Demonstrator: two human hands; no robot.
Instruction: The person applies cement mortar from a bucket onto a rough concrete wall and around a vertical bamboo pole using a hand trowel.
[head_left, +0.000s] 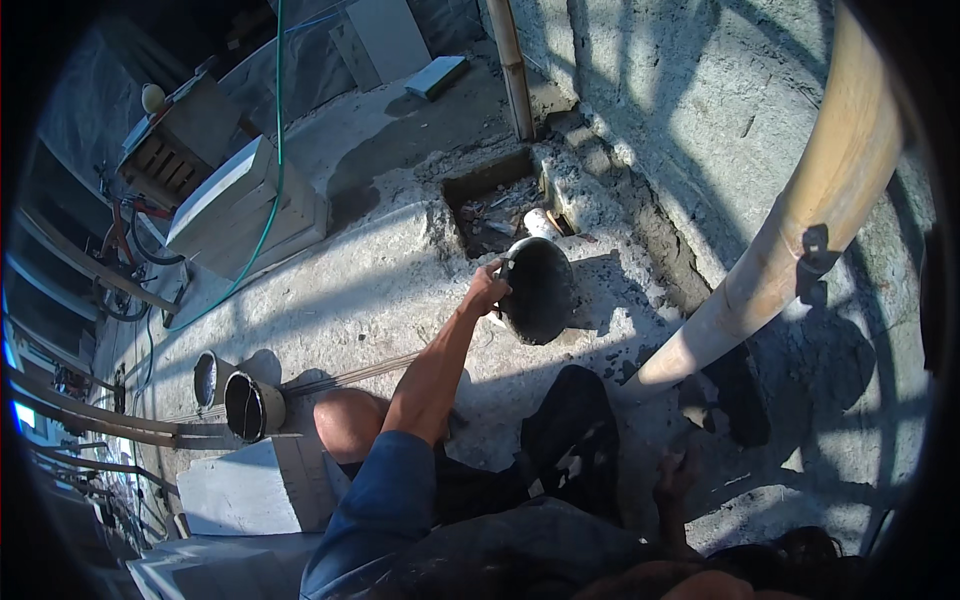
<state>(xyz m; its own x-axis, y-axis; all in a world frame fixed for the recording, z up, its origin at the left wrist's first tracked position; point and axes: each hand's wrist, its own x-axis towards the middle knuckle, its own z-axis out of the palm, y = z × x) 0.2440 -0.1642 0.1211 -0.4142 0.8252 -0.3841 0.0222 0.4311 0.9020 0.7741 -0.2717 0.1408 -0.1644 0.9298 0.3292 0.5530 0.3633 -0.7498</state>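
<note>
My left hand (487,288) grips the rim of a black bucket (540,295), which is tilted with its dark mouth facing me. Beyond the bucket is a square pit (485,215) in the rough concrete floor, holding rubble and a short white pipe end (541,222). In the shade at the lower right, my right hand (677,474) has its fingers curled. Just ahead of it is a dark shape that looks like a trowel (698,405); the shadow blurs where hand and tool meet.
A thick bamboo pole (745,285) slants along the right, near a rough plastered wall (690,120). Two small buckets (254,407) stand at left, by pale blocks (245,487) and thin rods (350,370). A green hose (279,130) crosses near larger blocks (235,205).
</note>
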